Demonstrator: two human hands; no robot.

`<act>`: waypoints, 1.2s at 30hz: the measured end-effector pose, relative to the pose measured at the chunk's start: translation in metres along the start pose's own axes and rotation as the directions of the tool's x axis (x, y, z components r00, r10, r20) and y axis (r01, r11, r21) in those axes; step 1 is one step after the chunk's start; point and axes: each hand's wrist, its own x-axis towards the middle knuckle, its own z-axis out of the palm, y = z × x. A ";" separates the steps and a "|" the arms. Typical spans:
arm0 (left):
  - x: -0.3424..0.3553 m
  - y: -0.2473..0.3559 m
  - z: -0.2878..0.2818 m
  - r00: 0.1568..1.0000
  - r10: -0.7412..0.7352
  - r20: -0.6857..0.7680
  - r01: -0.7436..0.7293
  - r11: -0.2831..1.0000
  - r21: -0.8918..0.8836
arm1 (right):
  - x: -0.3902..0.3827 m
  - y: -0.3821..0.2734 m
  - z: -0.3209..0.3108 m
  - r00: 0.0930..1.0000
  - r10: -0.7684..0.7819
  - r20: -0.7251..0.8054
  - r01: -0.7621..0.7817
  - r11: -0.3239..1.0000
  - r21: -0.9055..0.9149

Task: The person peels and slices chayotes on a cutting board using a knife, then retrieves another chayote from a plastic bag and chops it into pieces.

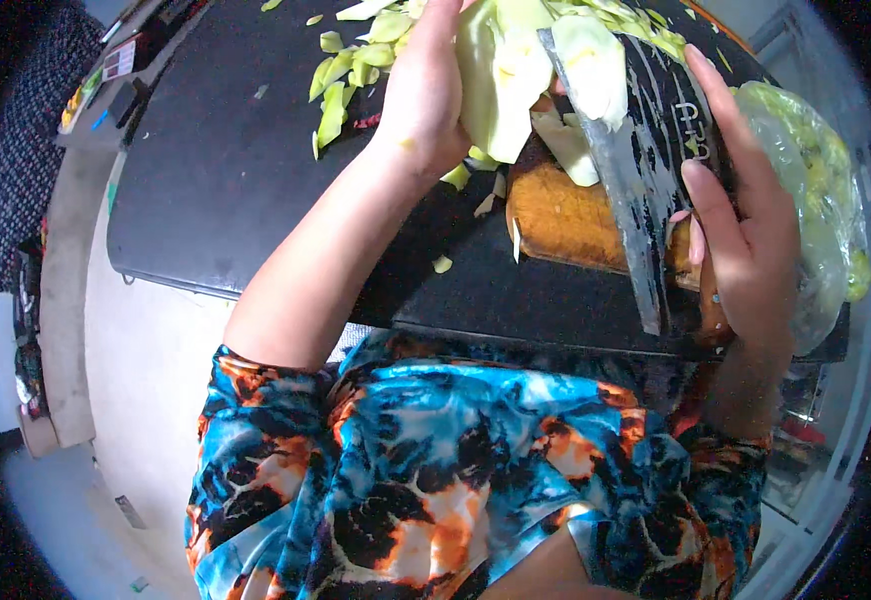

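My left hand (pixel 431 95) is closed on a pale green piece of vegetable (pixel 506 80), like a thick cabbage leaf, over the far part of the table. My right hand (pixel 751 215) grips a broad dark cleaver (pixel 646 130), its thumb and a finger along the flat of the blade and other fingertips showing beneath. The long grey edge of the blade faces left, toward my left hand. A pale slice (pixel 594 75) lies against the blade's upper part. Below the blade sits a wooden cutting board (pixel 566 215), partly hidden by the cleaver and cut pieces.
Cut green pieces (pixel 376 50) lie scattered over the black tabletop (pixel 236 130), with more heaped at the far edge. To the right of my right hand rests a clear plastic bag (pixel 811 190) with green vegetables inside. A shelf (pixel 96 110) with small items stands at far left.
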 end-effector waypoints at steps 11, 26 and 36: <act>0.003 -0.009 -0.015 0.992 0.037 0.122 -0.034 0.999 -0.030 | 0.003 -0.015 -0.011 0.993 0.076 0.089 -0.056 0.976 -0.211; 0.011 -0.026 -0.028 0.984 -0.033 0.176 -0.026 0.945 0.325 | 0.020 0.014 -0.045 0.927 0.128 0.354 -0.086 0.988 -0.131; 0.008 -0.033 -0.023 0.991 -0.091 0.097 0.074 0.983 0.169 | 0.013 0.010 -0.037 0.865 0.321 0.386 -0.347 0.938 -0.004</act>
